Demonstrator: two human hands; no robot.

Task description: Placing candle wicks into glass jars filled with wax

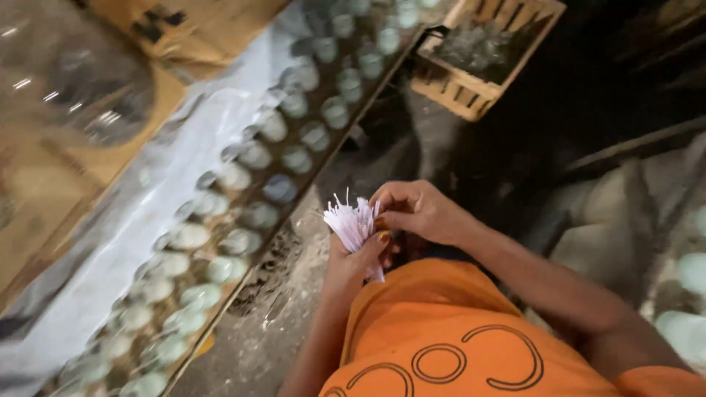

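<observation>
My left hand (351,266) is closed around a bundle of thin white wicks (353,224), whose loose ends fan upward. My right hand (412,212) pinches at the top of the same bundle with its fingertips. Both hands are held in front of my orange shirt (441,338). To the left lies a long board (294,191) with rows of small round glass cups (254,154) filled with pale wax; the nearest cups are about a hand's width from the bundle.
A wooden crate (482,55) with dark contents stands at the top. Cardboard (44,176) and clear plastic sheeting (176,169) lie left of the cups. Pale rounded objects (687,323) sit at the right edge. The ground (287,294) is dusty and grey.
</observation>
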